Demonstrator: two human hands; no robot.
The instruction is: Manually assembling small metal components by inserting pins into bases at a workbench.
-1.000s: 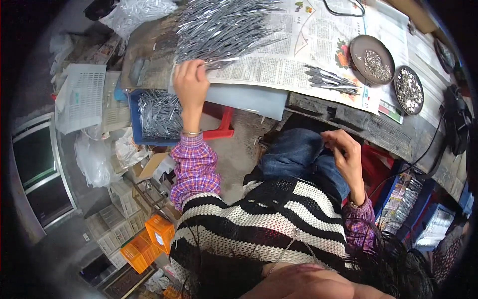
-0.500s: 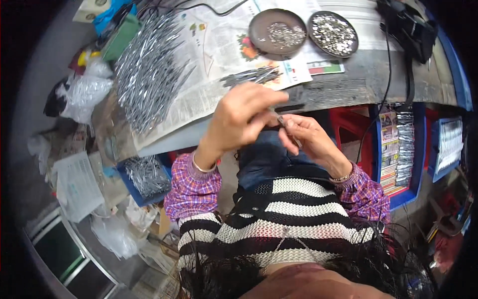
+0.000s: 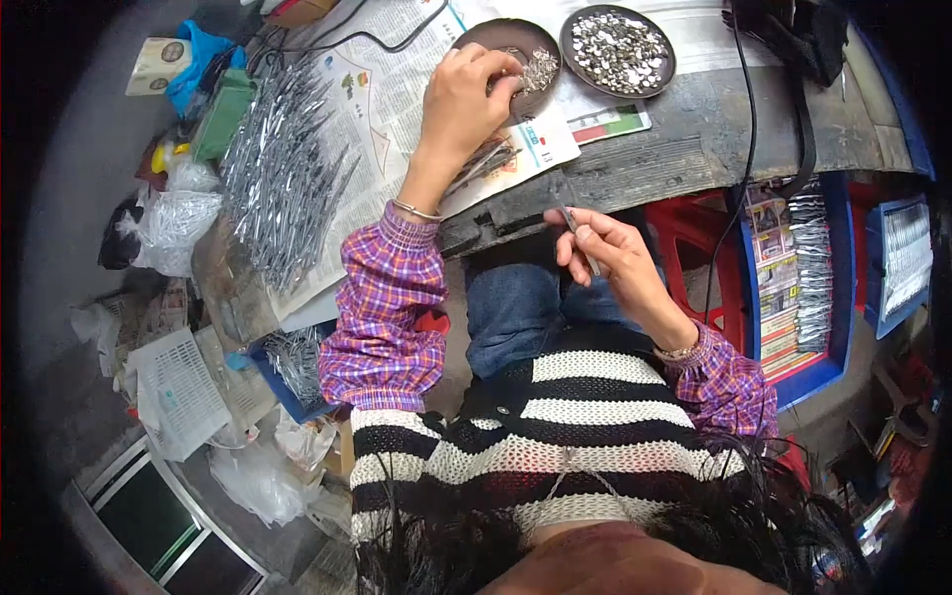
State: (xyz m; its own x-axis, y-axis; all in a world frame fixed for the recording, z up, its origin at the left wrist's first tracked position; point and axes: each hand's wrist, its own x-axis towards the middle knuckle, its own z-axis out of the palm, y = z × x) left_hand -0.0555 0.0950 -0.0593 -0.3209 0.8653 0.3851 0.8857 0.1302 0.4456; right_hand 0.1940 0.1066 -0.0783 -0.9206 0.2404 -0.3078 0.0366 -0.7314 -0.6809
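My left hand (image 3: 464, 99) reaches into a dark round dish (image 3: 484, 37). Its thumb and fingertips are pinched over small shiny metal parts (image 3: 540, 69) there; whatever lies between them is too small to make out. Closer to my body, my right hand (image 3: 620, 256) grips a slim grey metal piece (image 3: 593, 264) between thumb and fingers, its narrow end pointing up toward the table edge. Beside the first dish stands a second dark dish (image 3: 671, 74) full of small silvery pieces (image 3: 620, 50). Under my left wrist lies a small bunch of slim dark metal pieces (image 3: 486, 159).
A large heap of slim metal pieces (image 3: 283, 178) covers newspaper (image 3: 382, 89) at the left. Blue trays (image 3: 841, 297) with rowed metal pieces stand right, below the table edge. Another blue tray (image 3: 297, 397) sits lower left. A black cable (image 3: 751, 129) hangs over the table's front.
My left hand has left my right hand and moved up and away into the dish of small parts. My right hand keeps the slim metal piece. The whole view has shifted slightly.
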